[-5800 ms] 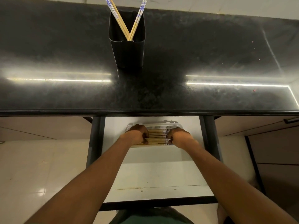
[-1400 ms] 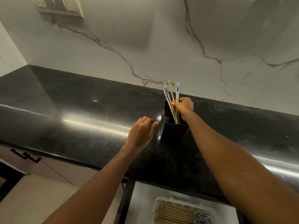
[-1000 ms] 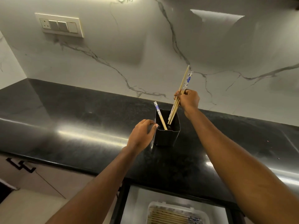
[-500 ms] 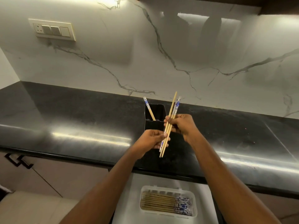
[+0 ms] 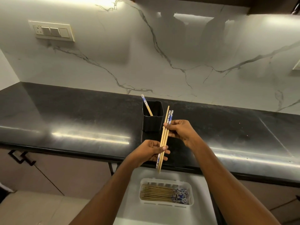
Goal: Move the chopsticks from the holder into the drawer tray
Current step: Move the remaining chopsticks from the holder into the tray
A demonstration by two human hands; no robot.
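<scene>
A kitchen with a polished black countertop [image 5: 81, 114] and a white veined marble backsplash [image 5: 178, 54], seen from above the open drawer [image 5: 199, 215]. Nearest the camera, a white tray [image 5: 191, 192] sits in the drawer, holding a row of chopsticks lying flat, their blue-patterned ends to the right. Above the tray and the counter's front edge, both hands hold a small bundle of chopsticks [image 5: 164, 138] nearly upright, tilted slightly right at the top. The left hand [image 5: 149, 152] closes its fingers around the lower part; the right hand [image 5: 180, 130] pinches the upper part between thumb and fingers. At least one stick in the bundle has its blue end down while two show blue ends up. Half a second ago the bundle was held higher and closer to the holder; now it has come lower and nearer the tray, with the left hand gripping further down. Behind the hands, the black holder [image 5: 152, 118] stands on the counter with one blue-tipped chopstick [image 5: 146, 105] leaning to its left, as before. On the far wall, a switch plate [image 5: 52, 30] shows no readable writing.
</scene>
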